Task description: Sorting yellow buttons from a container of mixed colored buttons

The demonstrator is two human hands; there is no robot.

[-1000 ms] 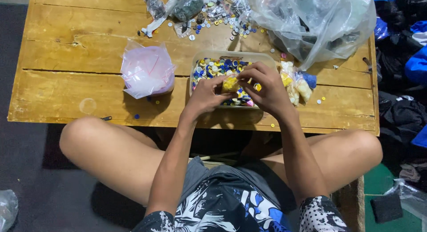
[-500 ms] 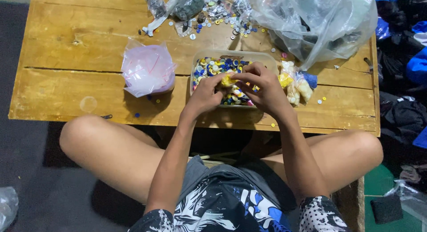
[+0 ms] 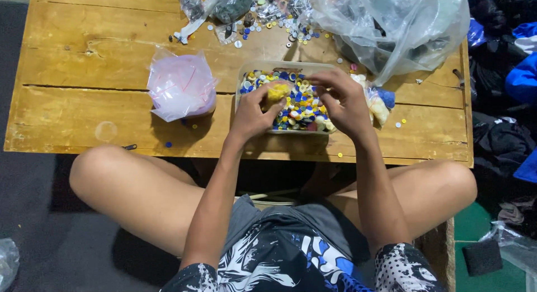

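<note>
Wooden planks make up the low bench (image 3: 84,113), and a person sits cross-legged at its near edge with bare knees tucked under it. A clear plastic tub (image 3: 279,68) sits on the bench right in front of them, close enough that both arms reach it with no stretch. The tub is full of little round caps (image 3: 302,104) in blue, yellow and white.

The left hand (image 3: 251,116) rests on the near left side of the tub, its fingers curled around a small yellow clump (image 3: 277,92) held just above the caps. I cannot tell what the clump is made of. The right hand (image 3: 344,102) hangs over the right half of the tub with its fingers bent down and drawn together, the tips near the yellow clump. Whether it pinches anything is hidden.

Left of the tub lies a small pink-tinted plastic bag (image 3: 180,88), open at the top. Behind the tub, more caps and bits (image 3: 263,18) are spilled across the far planks. Right of the tub a big clear plastic bag (image 3: 391,29) slumps over the bench, and some pale and blue soft pieces (image 3: 377,102) poke out beside the right hand. Dark clothes (image 3: 503,74) are piled on the floor past the right end of the bench.
</note>
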